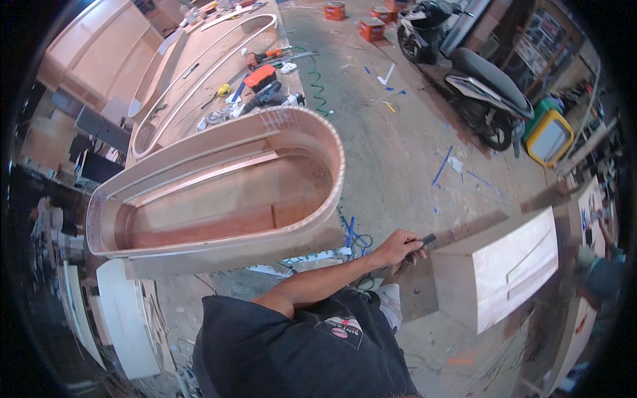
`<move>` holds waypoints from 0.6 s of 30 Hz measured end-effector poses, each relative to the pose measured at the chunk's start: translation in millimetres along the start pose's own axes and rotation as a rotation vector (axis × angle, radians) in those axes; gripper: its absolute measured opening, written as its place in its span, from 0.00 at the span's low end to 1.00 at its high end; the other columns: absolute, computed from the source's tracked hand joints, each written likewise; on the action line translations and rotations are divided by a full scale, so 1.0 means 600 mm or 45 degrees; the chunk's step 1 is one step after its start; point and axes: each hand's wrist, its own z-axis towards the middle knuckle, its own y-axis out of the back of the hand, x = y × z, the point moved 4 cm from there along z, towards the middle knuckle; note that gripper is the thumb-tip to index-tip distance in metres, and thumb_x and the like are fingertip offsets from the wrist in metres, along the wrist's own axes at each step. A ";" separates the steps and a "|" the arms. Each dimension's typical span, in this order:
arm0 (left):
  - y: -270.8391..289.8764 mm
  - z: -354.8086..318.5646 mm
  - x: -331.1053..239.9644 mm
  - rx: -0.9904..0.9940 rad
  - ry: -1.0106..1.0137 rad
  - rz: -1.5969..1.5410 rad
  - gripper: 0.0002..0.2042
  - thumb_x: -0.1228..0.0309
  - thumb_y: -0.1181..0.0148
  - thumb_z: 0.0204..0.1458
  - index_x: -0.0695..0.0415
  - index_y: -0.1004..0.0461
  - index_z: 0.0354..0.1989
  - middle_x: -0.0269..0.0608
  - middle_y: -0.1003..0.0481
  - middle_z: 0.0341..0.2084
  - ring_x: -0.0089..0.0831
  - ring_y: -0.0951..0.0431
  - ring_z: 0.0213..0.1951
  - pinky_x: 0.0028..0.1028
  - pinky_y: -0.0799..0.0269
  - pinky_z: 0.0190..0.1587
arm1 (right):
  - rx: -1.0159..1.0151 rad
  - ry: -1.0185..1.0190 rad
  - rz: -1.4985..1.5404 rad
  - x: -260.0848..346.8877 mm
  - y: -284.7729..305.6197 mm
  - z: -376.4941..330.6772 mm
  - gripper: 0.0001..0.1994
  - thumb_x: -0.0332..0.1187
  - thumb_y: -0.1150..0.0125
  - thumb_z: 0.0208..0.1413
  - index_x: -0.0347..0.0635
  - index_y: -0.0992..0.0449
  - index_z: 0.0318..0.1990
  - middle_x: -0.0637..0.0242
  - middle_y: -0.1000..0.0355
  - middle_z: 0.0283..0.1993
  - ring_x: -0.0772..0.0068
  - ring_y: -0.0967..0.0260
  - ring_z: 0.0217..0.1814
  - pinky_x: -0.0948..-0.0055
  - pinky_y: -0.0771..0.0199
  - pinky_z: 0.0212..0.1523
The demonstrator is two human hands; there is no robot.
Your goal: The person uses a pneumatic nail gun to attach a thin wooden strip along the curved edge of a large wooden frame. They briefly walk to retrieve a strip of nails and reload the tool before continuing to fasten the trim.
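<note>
Closest thing is the person's own black T-shirt (279, 351), with a bare left arm stretched across to the right. The left hand (397, 248) has its fingers curled around a small dark stick (429, 239), one end poking out past the fingers. Only a bit of what looks like the right hand (398, 267) shows just under it, so I can't tell if that one's gripping anything. The stick is up in the air just beside the left corner of a pale wooden box (497, 265), which has thin grooves on its slanted face.

Over to the left there's a big wooden tub (338, 159), long with rounded ends, at the near end of the bench (229, 40), plus a curved white panel (129, 318) standing below its left end. Past the tub, near the bench's right edge, you've got an orange case (260, 77) and an orange drill (260, 57), with a green coiled hose (318, 86) hanging just off that edge. A long thin hoop (229, 62) runs toward the bench's far end. Farther back on the floor: a parked scooter (491, 73) and some orange boxes (371, 29).
</note>
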 end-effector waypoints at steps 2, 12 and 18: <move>0.024 0.066 0.015 -0.084 0.045 0.036 0.12 0.71 0.46 0.68 0.66 0.20 0.37 0.42 0.16 0.32 0.23 0.19 0.28 0.27 0.22 0.32 | 0.067 0.066 -0.093 0.112 0.004 0.086 0.19 0.45 0.41 0.68 0.34 0.22 0.49 0.57 0.19 0.35 0.69 0.22 0.35 0.69 0.22 0.34; 0.155 0.256 -0.125 -0.753 -0.148 -0.016 0.11 0.70 0.46 0.68 0.67 0.23 0.43 0.45 0.16 0.37 0.23 0.19 0.31 0.29 0.19 0.35 | 0.426 0.811 -0.711 0.955 -0.219 0.403 0.29 0.52 0.55 0.74 0.30 0.27 0.61 0.54 0.19 0.35 0.72 0.24 0.24 0.74 0.27 0.23; 0.319 0.377 -0.175 -1.165 -0.238 -0.065 0.10 0.72 0.46 0.68 0.67 0.23 0.43 0.47 0.16 0.39 0.25 0.19 0.31 0.30 0.19 0.34 | 0.415 1.114 -0.597 1.265 -0.465 0.434 0.24 0.43 0.52 0.74 0.30 0.28 0.63 0.53 0.19 0.38 0.73 0.24 0.25 0.74 0.25 0.23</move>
